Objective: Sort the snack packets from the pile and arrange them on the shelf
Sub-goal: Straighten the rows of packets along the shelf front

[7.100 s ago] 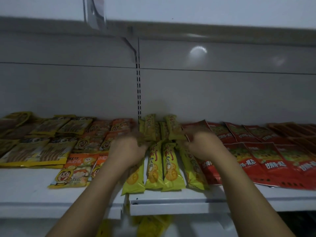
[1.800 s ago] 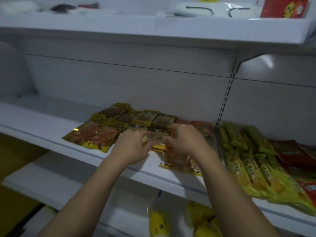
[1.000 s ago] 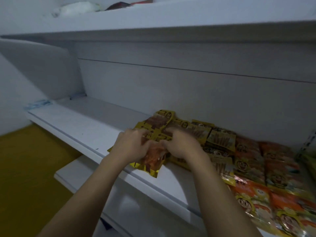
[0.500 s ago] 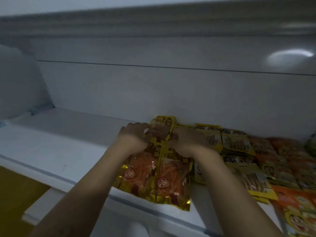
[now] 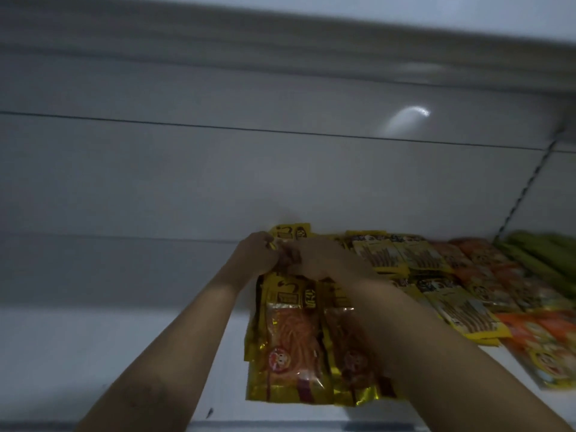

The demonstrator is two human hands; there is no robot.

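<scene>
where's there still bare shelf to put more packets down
The shelf is bare left of the gold packets, from back wall to front edge. A narrow strip lies bare in front of them. Right of them it is crowded: yellow packets, orange packets and green packets lie packed together, and the left hand and right hand sit on the gold ones.

Dark characters run across the top bands of the yellow snack packets on the shelf, all too blurred to read.
</scene>
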